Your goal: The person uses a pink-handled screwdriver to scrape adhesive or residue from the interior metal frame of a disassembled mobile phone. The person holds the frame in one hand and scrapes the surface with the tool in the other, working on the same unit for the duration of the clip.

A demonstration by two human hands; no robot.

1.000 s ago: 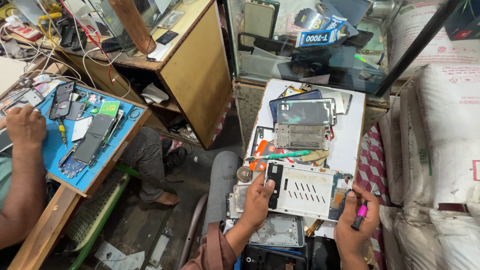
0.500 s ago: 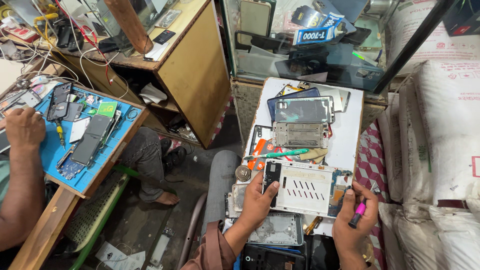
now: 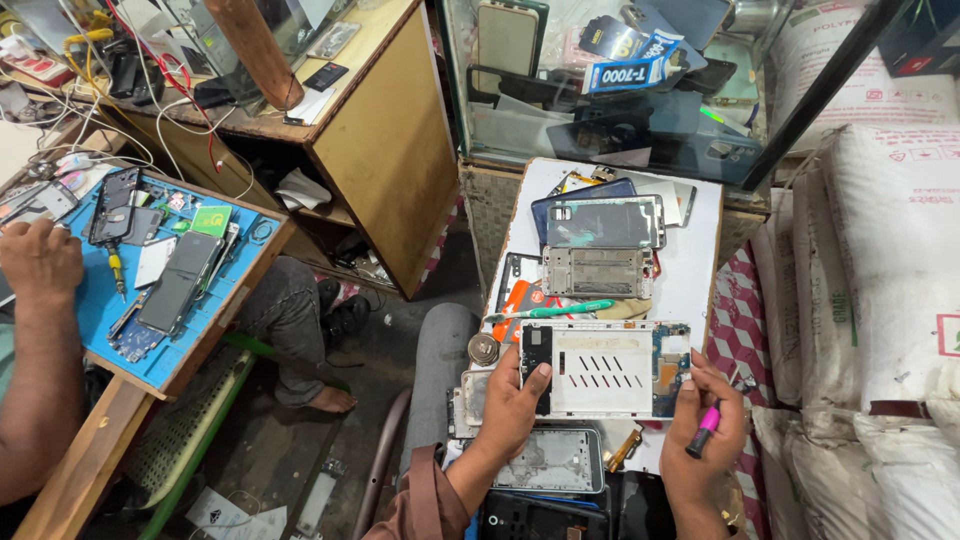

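Blue work mat [image 3: 95, 310] with opened phones, wooden cabinet [image 3: 385, 150], white sacks [image 3: 890, 250], glass showcase [image 3: 620, 80].

We see a blue-and-white carton [image 3: 628, 68] lying inside the glass case, white printed sacks [image 3: 890, 250] stacked at right, and a green card [image 3: 211, 221] on the blue surface [image 3: 160, 355].

single head-worn view, looked steeply down from above and close onto a white work board [image 3: 690, 260] on the lap; took in floor, a blue bench mat [image 3: 180, 330] at left, sacks [image 3: 890, 260] at right.
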